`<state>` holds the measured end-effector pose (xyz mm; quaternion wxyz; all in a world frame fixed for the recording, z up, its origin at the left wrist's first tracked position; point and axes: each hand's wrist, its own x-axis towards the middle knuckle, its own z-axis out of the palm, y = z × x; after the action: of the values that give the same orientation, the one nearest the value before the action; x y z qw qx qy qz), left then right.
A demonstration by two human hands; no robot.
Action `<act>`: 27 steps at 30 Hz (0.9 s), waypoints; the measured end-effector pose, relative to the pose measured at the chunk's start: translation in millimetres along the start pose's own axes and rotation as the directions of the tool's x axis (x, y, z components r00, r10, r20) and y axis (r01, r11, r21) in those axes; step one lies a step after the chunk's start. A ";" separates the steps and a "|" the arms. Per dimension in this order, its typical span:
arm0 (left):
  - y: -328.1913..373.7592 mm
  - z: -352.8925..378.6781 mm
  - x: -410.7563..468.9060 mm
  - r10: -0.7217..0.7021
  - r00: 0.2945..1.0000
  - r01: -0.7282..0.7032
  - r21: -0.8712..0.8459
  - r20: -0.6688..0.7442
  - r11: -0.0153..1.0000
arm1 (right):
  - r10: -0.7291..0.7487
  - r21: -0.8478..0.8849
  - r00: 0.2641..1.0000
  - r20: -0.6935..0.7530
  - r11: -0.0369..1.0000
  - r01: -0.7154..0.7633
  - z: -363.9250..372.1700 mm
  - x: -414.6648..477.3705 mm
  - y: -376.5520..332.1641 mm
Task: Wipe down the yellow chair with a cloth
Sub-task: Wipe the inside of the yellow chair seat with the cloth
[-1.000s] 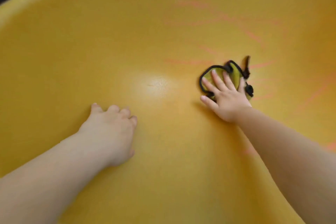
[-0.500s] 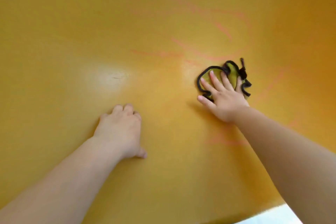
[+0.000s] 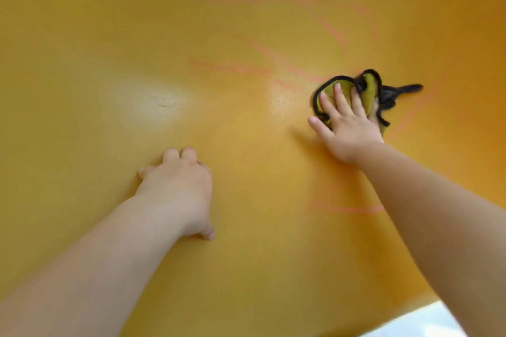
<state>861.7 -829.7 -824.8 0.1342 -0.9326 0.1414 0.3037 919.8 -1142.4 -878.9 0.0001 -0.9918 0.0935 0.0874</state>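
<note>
The yellow chair (image 3: 232, 22) fills nearly the whole head view as a smooth curved shell with faint pink scribble marks across its upper right. A crumpled yellow-green cloth with black edging (image 3: 369, 85) lies on the shell at the right. My right hand (image 3: 347, 123) presses flat on the cloth with straight, spread fingers. My left hand (image 3: 178, 189) rests on the bare shell lower left of centre, fingers bent at the tips against the surface, holding nothing.
A pale strip of floor (image 3: 416, 323) shows past the chair's edge at the bottom right. Two glossy light reflections sit on the shell near the middle.
The view has tipped down along the shell, so the rim and room at top left are gone. My right hand has slid the cloth to the right. The left hand stays planted.
</note>
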 end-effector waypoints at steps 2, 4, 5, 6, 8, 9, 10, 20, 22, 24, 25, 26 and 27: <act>0.2 -0.3 0.3 -0.005 1.000 0.005 0.002 0.008 1.000 | -0.028 0.038 0.999 0.041 0.999 0.027 8.7 -11.6 -39.0; 1.7 -1.7 -1.9 -0.016 1.000 0.016 -0.006 0.016 1.000 | -0.351 0.034 0.924 0.152 0.936 0.350 19.8 -53.4 -73.4; 2.1 -2.2 -2.6 -0.018 1.000 0.018 -0.007 0.014 1.000 | -0.523 0.042 0.823 0.219 0.848 0.528 24.5 -77.1 -79.4; 2.1 -2.3 -2.6 -0.018 1.000 0.018 -0.008 0.011 1.000 | -0.641 0.035 0.716 0.276 0.752 0.659 24.6 -89.8 -73.9; 2.6 -2.5 -2.8 -0.014 1.000 0.014 -0.013 0.013 1.000 | -0.718 -0.033 0.633 0.288 0.653 0.756 13.2 -72.3 -40.0; 2.8 -3.0 -3.3 -0.016 1.000 0.016 -0.016 0.017 1.000 | -0.670 -0.109 0.698 0.255 0.697 0.709 6.5 -52.1 -21.2; 3.7 -3.8 -3.9 -0.018 1.000 0.018 -0.017 0.022 1.000 | -0.549 -0.166 0.812 0.200 0.797 0.580 -2.3 -30.3 -4.4; -5.3 -5.6 -7.1 -0.034 0.999 0.034 0.019 -0.022 0.999 | -0.583 0.113 0.787 0.200 0.812 0.573 22.2 -85.4 -124.5; -16.5 -11.0 -14.8 -0.074 0.996 0.076 0.056 -0.046 0.996 | -0.724 0.098 0.634 0.271 0.676 0.730 21.5 -118.4 -106.5; -36.8 -16.6 -25.1 -0.136 0.990 0.140 0.119 -0.045 0.983 | -0.743 0.014 0.600 0.296 0.632 0.775 14.8 -108.2 -66.3; -49.5 -18.0 -30.8 -0.174 0.984 0.177 0.154 -0.035 0.972 | -0.696 -0.067 0.653 0.297 0.667 0.742 11.7 -89.9 -47.3; -61.9 -18.5 -37.1 -0.208 0.978 0.209 0.185 -0.024 0.960 | -0.609 -0.143 0.745 0.271 0.740 0.657 7.7 -68.6 -35.2; -72.6 -18.4 -43.4 -0.228 0.973 0.227 0.212 -0.018 0.951 | -0.492 -0.175 0.843 0.217 0.830 0.530 3.9 -46.6 -30.6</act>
<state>862.9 -760.8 -772.3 0.2678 -0.9219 0.0642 0.2726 879.8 -1103.7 -875.1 -0.0828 -0.9632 -0.1867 0.1749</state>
